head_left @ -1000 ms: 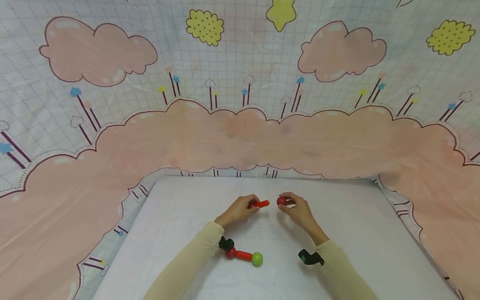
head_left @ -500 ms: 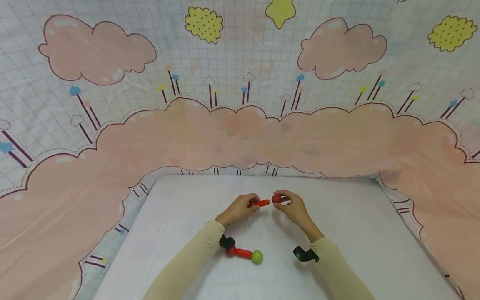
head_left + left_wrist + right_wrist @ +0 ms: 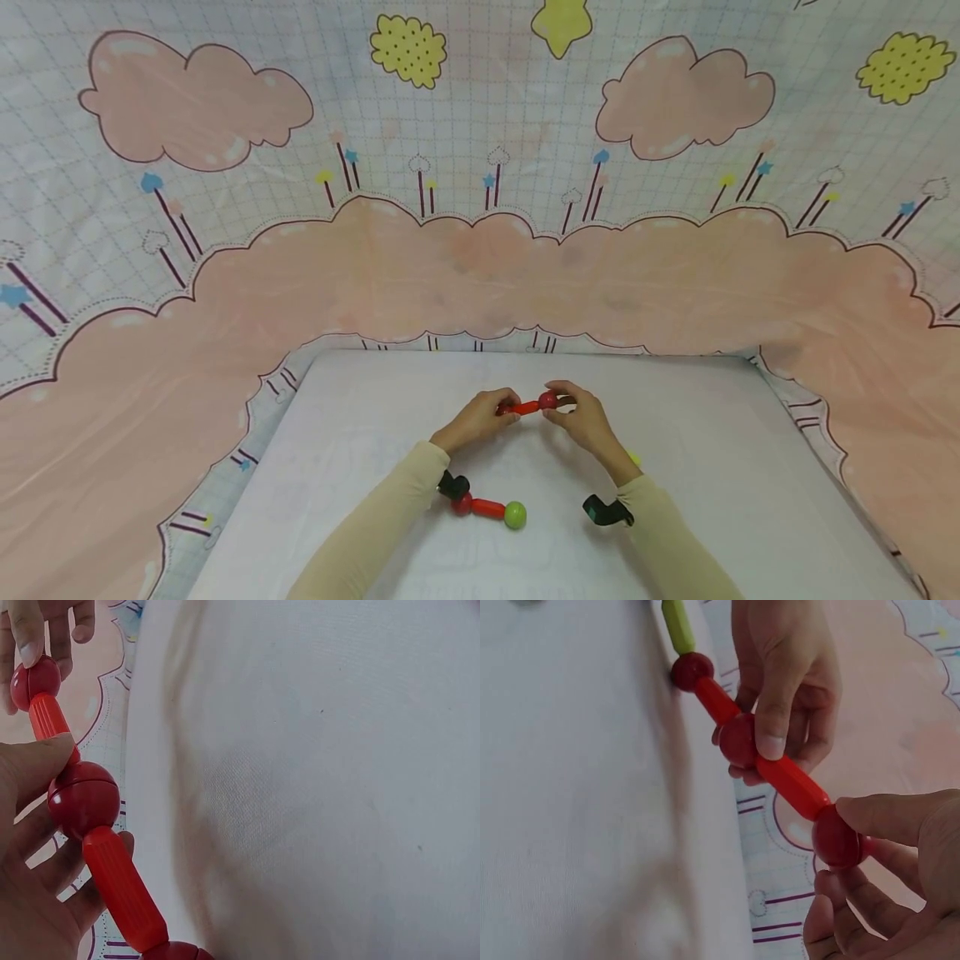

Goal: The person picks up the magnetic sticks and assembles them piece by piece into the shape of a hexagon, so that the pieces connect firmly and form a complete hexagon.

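My left hand (image 3: 478,415) holds a toy chain of balls and ribbed rods, its thumb pressing where a red rod (image 3: 793,786) meets a dark red ball (image 3: 84,799). At that rod's other end sits another red ball (image 3: 548,401), pinched between thumb and fingers of my right hand (image 3: 588,417). The ball and rod meet in both wrist views. Beyond the left fingers the chain runs on through a second red rod (image 3: 124,889), a further red ball (image 3: 692,672) and a yellow-green rod (image 3: 677,625). My left hand covers part of the chain in the head view.
On the white table (image 3: 712,467), below the left forearm, lie a red ball (image 3: 462,504), a red rod (image 3: 488,508) and a green ball (image 3: 515,515) in a row. A small yellow piece (image 3: 634,457) shows beside the right forearm. A patterned cloth (image 3: 480,275) hangs behind.
My right hand has moved left with its red ball, closing the gap to the tip of the red rod. The left hand has stayed nearly still. The yellow piece has come into sight.
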Available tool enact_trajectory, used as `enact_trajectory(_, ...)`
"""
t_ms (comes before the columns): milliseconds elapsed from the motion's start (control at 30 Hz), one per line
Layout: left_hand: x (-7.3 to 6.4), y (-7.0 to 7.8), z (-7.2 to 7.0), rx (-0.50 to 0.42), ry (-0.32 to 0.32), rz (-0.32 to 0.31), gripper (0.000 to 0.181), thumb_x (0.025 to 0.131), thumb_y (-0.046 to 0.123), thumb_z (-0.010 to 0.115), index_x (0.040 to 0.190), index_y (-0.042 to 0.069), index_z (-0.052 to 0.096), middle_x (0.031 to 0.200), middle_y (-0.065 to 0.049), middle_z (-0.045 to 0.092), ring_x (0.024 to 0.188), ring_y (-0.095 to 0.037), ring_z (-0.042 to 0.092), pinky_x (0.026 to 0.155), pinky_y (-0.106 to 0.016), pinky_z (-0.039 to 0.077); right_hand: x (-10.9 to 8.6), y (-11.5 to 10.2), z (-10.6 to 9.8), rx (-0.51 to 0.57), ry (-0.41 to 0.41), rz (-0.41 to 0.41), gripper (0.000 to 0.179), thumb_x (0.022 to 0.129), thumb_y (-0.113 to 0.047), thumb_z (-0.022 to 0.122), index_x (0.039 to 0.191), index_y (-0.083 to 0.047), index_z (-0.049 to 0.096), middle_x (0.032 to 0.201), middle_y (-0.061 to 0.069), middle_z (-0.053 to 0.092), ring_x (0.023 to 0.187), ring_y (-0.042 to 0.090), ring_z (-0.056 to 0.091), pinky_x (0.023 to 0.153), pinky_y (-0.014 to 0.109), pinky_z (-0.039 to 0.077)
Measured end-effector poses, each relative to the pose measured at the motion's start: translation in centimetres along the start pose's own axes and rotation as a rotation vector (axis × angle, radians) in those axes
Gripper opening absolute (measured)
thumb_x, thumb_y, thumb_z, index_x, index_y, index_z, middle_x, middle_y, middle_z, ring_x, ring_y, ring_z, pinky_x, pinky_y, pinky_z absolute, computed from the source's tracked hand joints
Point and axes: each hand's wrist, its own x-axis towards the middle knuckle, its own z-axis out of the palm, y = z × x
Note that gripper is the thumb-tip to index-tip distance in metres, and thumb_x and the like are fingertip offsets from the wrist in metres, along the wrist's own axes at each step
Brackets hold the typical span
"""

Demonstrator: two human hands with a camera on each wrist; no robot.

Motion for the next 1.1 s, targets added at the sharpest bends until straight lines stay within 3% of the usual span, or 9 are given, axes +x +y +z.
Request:
enact_trajectory(200, -0.1, 0.1, -0.2, 0.001, -0.003, 0.007, 0.019, 0.094, 0.016, 0.066, 0.112, 0.012, 0.062, 0.089, -0.001, 0.063, 0.076, -0.012, 0.052, 0.069, -0.022, 0.045, -0.9, 0.4, -1.5, -0.054, -0.005, 0.000, 0.046, 0.085, -0.013, 0.075, 0.129, -0.011, 0.060, 0.125, 0.013, 0.065, 0.111, 0.029, 0.062, 0.090, 0.045, 0.053)
enact_trajectory(500, 0.1, -0.1, -0.8, 0.018, -0.018, 0.014, 0.031, 0.097, 0.015, 0.062, 0.128, 0.013, 0.058, 0.105, -0.006, 0.068, 0.087, -0.015, 0.055, 0.085, -0.030, 0.050, -2.8, 2.4, -4.4, -0.166, 0.003, -0.045, 0.040, 0.087, -0.016, 0.073, 0.124, -0.006, 0.062, 0.121, 0.015, 0.067, 0.109, 0.032, 0.062, 0.088, 0.046, 0.051)
enact_trajectory(633, 0.1, -0.3, -0.9, 0.024, -0.041, -0.009, 0.035, 0.097, 0.017, 0.062, 0.131, 0.013, 0.059, 0.104, -0.005, 0.065, 0.087, -0.015, 0.054, 0.082, -0.028, 0.048, -3.7, 3.6, -5.7, -0.200, -0.013, -0.008, 0.038, 0.088, -0.016, 0.072, 0.123, -0.005, 0.062, 0.121, 0.016, 0.066, 0.111, 0.034, 0.062, 0.090, 0.050, 0.050)
enact_trajectory(800, 0.0, -0.4, -1.0, 0.022, -0.030, -0.023, 0.027, 0.096, 0.020, 0.064, 0.123, 0.015, 0.063, 0.097, -0.002, 0.063, 0.086, -0.016, 0.053, 0.079, -0.028, 0.045, -4.6, 4.8, -6.7, -0.242, -0.042, 0.051, 0.036, 0.090, -0.016, 0.069, 0.123, -0.003, 0.062, 0.123, 0.019, 0.065, 0.112, 0.037, 0.060, 0.090, 0.051, 0.050)
enact_trajectory(1100, -0.2, -0.3, -1.5, 0.038, -0.073, -0.012, 0.025, 0.096, 0.016, 0.064, 0.121, 0.014, 0.061, 0.100, -0.004, 0.065, 0.083, -0.015, 0.053, 0.076, -0.026, 0.045, -5.6, 6.3, -7.7, -0.285, -0.076, 0.147, 0.036, 0.086, -0.016, 0.072, 0.118, -0.002, 0.064, 0.113, 0.017, 0.066, 0.102, 0.032, 0.062, 0.078, 0.041, 0.052)
